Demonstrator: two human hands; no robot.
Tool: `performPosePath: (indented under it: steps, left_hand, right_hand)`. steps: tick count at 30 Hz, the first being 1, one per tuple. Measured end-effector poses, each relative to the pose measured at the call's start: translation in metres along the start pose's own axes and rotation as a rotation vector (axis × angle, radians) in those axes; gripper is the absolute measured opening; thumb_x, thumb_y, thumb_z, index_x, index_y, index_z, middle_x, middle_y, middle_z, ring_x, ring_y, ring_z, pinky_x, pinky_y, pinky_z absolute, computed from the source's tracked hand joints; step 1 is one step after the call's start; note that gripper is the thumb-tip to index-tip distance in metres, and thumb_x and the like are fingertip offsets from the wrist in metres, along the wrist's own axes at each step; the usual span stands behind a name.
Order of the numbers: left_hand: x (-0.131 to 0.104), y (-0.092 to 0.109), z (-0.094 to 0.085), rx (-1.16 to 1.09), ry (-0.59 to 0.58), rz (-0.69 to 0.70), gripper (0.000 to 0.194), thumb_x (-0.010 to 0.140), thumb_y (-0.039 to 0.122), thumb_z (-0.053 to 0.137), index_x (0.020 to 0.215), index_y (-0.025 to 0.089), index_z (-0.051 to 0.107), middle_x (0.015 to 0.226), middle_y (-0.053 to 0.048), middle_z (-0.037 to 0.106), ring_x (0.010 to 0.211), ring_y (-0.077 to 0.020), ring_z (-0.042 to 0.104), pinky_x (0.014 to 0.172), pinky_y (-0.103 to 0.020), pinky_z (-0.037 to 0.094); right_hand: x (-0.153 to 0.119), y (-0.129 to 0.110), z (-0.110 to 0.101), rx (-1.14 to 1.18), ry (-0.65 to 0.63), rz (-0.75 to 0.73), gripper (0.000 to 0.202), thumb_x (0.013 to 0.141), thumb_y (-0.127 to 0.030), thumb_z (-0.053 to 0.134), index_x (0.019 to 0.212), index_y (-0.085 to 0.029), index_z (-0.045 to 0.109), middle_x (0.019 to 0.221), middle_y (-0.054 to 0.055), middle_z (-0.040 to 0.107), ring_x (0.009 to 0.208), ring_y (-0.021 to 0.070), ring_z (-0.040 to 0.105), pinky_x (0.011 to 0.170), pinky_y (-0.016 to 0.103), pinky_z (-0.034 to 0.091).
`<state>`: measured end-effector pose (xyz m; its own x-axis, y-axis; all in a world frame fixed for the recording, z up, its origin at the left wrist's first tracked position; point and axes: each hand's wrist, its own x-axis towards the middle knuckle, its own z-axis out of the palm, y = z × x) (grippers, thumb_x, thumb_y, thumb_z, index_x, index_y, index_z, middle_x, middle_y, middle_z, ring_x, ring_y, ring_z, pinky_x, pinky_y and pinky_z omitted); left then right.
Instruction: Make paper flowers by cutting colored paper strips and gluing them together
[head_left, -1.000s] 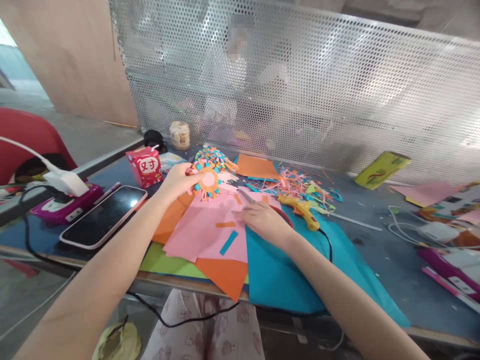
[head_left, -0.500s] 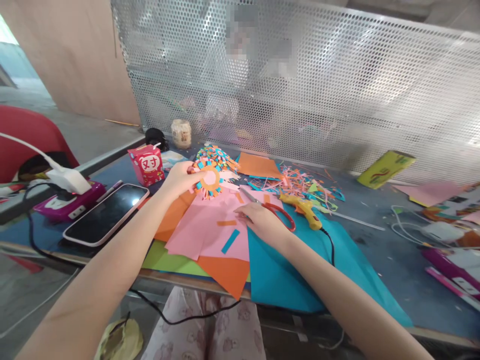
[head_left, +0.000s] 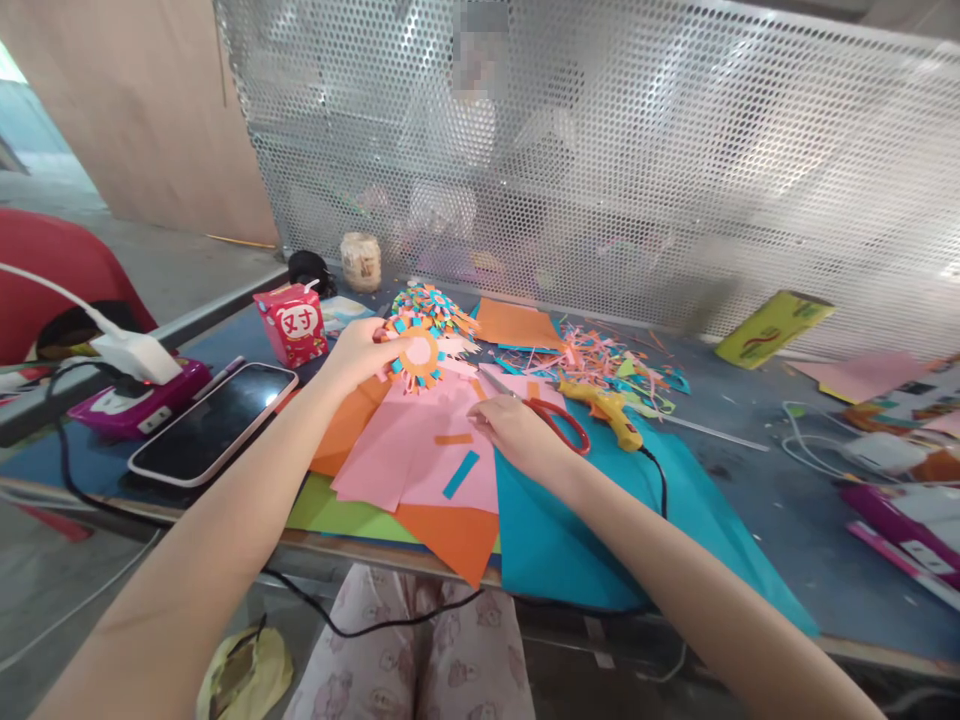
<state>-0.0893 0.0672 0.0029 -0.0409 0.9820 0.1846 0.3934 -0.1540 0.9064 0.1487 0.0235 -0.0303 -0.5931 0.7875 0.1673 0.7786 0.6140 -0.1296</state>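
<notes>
My left hand [head_left: 364,350] grips a layered paper flower [head_left: 418,349] by its left edge. The flower has a pink centre, an orange ring and a fringe of blue and orange strips. My right hand [head_left: 514,425] hovers low over pink paper sheets [head_left: 405,450], its fingers bent and drawn together; what they hold, if anything, is hidden. Right behind that hand lie scissors with red handles [head_left: 562,425], blades pointing to the flower; whether the hand touches them I cannot tell. Small orange [head_left: 454,439] and blue strips [head_left: 460,475] lie on the pink paper.
A yellow glue gun [head_left: 607,410] lies on blue paper [head_left: 600,540], its cord trailing to the front edge. Paper shreds [head_left: 592,360], another fringed flower [head_left: 435,306] and orange sheets [head_left: 517,325] are behind. A phone [head_left: 214,425], drink carton [head_left: 292,325] and power strip [head_left: 139,400] stand left.
My right hand has shifted very slightly, its fingers a little more bunched. The flower stays in my left hand, turned a little. The view has tilted slightly.
</notes>
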Motion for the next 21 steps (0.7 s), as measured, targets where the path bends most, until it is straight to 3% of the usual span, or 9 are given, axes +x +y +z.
performPosePath:
  steps: [9,15,21]
  left_hand:
    - [0.001,-0.005,-0.001,0.016,-0.023,0.037,0.019,0.063,0.031,0.064,0.073,0.016,0.057,0.054,0.002,0.056,0.042,-0.013,0.054,0.039,-0.023,0.045]
    - [0.0,-0.003,-0.001,-0.009,0.002,0.03,0.018,0.064,0.03,0.063,0.073,0.015,0.059,0.053,0.003,0.055,0.041,-0.0113,0.052,0.039,-0.021,0.044]
    - [-0.002,0.001,-0.001,-0.027,-0.002,0.012,0.021,0.063,0.03,0.064,0.076,0.014,0.059,0.056,0.002,0.056,0.044,-0.0115,0.053,0.04,-0.022,0.044]
  right_hand:
    - [-0.006,0.003,0.01,-0.004,0.058,-0.065,0.027,0.093,-0.018,0.037,0.102,-0.012,0.061,0.104,0.012,0.064,0.1,0.0215,0.058,0.089,0.036,0.045]
    - [-0.015,0.008,0.004,0.161,0.065,-0.035,0.04,0.089,-0.016,0.043,0.128,-0.014,0.046,0.11,0.011,0.063,0.101,0.0181,0.06,0.088,0.033,0.048]
    - [-0.017,0.01,0.0,-0.062,-0.017,-0.176,0.036,0.09,-0.01,0.038,0.122,-0.014,0.054,0.105,0.011,0.064,0.101,0.0199,0.059,0.086,0.034,0.047]
